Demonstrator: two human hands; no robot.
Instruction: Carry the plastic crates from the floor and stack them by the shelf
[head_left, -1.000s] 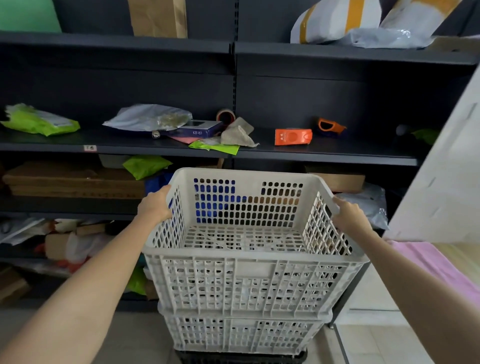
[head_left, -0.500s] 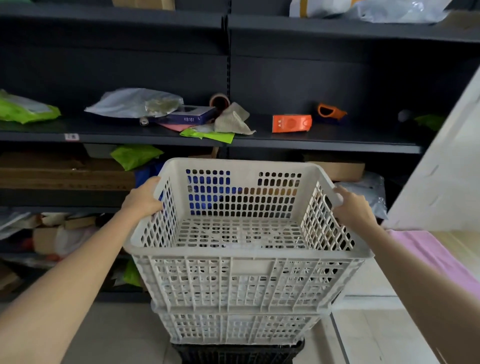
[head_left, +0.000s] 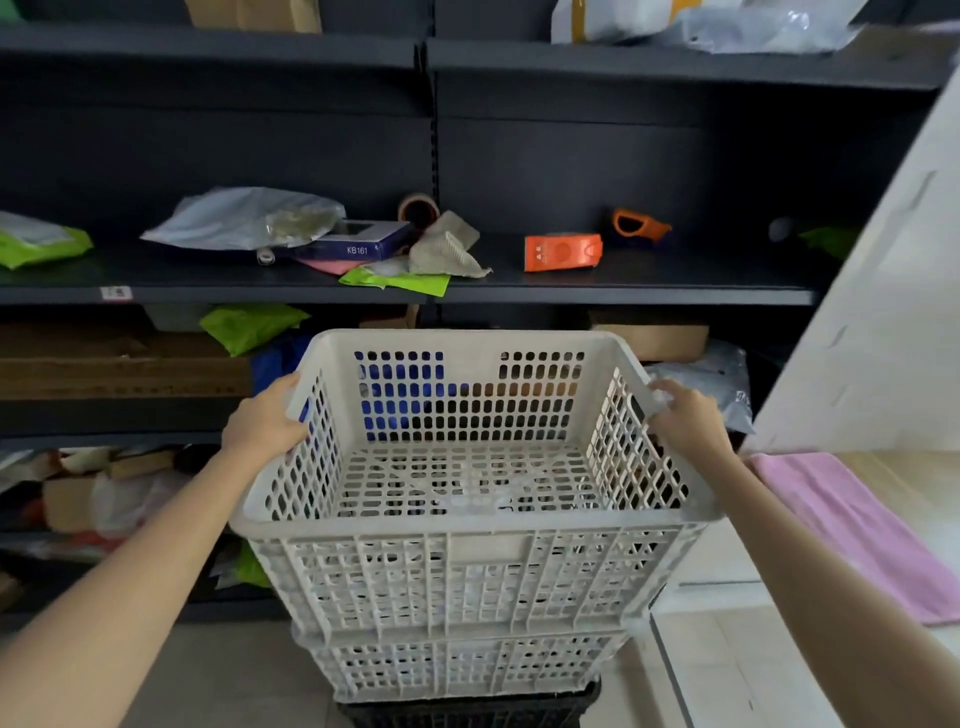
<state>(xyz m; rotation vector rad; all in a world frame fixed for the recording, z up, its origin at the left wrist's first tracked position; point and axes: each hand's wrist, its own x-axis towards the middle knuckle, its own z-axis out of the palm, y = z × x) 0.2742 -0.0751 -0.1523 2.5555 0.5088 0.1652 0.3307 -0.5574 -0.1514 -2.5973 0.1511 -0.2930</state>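
White plastic crate (head_left: 467, 571): your left grip (head_left: 265, 421) stays clamped on its left rim, thumb over the edge. Your right grip (head_left: 685, 421) has slid up to the right rim and blurs, so whether it still holds cannot be told. The crate rests on a second white crate (head_left: 457, 665) over a black crate (head_left: 467, 712), just before the shelf (head_left: 623, 296). It seems placed, with release likely next.

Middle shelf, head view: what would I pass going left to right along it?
Green bag → clear plastic bag → blue box → beige cloth → orange box → orange-handled tool.
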